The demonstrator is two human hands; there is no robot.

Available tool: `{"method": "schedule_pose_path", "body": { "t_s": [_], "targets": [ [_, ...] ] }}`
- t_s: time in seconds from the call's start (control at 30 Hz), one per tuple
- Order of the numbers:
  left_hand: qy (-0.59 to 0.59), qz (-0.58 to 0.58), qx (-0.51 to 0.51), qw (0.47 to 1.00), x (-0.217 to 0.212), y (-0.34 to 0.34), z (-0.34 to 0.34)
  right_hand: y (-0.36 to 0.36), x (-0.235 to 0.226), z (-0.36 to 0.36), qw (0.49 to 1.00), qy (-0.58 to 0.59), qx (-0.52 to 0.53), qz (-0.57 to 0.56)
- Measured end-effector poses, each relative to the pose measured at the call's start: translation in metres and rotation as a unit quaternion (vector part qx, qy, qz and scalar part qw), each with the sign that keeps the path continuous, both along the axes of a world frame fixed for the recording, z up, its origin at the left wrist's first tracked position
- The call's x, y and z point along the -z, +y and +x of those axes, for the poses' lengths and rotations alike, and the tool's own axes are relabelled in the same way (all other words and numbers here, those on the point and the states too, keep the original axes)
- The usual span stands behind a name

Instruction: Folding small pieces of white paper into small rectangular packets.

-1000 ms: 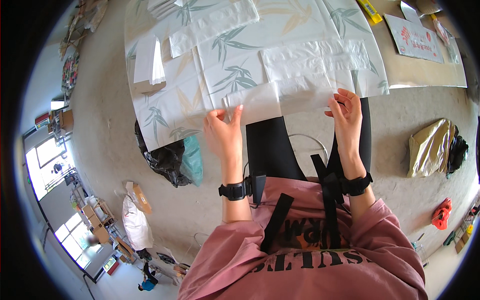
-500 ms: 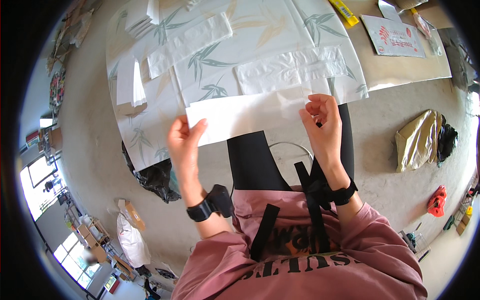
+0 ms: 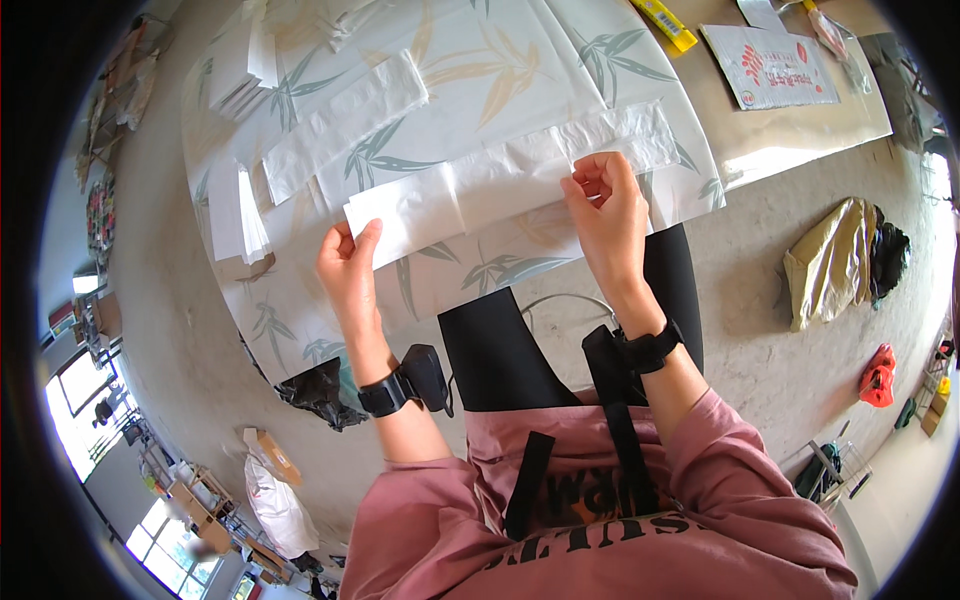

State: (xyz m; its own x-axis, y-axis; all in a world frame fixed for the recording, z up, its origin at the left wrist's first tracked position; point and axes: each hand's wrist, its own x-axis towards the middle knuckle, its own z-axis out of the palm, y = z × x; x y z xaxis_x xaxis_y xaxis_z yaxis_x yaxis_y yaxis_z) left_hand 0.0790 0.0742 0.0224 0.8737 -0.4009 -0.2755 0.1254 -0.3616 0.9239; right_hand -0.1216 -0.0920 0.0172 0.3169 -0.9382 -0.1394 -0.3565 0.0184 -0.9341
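Over the patterned tablecloth I hold out a long white strip of folded paper (image 3: 410, 212). My left hand (image 3: 347, 268) is closed on its left end, thumb on top. At the strip's right end my right hand (image 3: 610, 212) pinches the near edge with its fingertips curled in. A flat, crinkled, translucent plastic sleeve (image 3: 640, 138) lies at the far side of the right hand; the strip overlaps it, and I cannot tell where one ends. Another such sleeve (image 3: 345, 125) lies on the cloth beyond my left hand.
White paper stacks lie at the table's left: a fanned one (image 3: 235, 212) and a thicker one (image 3: 245, 70). A yellow tube (image 3: 665, 25) lies at the far right. Beside it, a printed silver packet (image 3: 770, 68) rests on a brown surface (image 3: 850, 110). A black bag (image 3: 325, 395) hangs below the table's left corner.
Both hands have moved away from me and a little left, carrying the paper strip over the table. The right fingers have come together on the strip's right end near the plastic sleeve.
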Motion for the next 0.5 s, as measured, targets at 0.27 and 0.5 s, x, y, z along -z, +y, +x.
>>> {"method": "schedule_pose_path", "body": {
  "t_s": [0.27,0.5],
  "targets": [
    [0.000,-0.015,-0.018,1.000,0.0002,0.0005,-0.0066,-0.0023,0.0007,0.0005,1.000,0.015,-0.001,-0.011],
    [-0.001,-0.006,-0.018,1.000,0.0017,0.0039,-0.0064,-0.0028,0.0037,0.0007,0.999,0.024,-0.008,-0.029]
  ]
}}
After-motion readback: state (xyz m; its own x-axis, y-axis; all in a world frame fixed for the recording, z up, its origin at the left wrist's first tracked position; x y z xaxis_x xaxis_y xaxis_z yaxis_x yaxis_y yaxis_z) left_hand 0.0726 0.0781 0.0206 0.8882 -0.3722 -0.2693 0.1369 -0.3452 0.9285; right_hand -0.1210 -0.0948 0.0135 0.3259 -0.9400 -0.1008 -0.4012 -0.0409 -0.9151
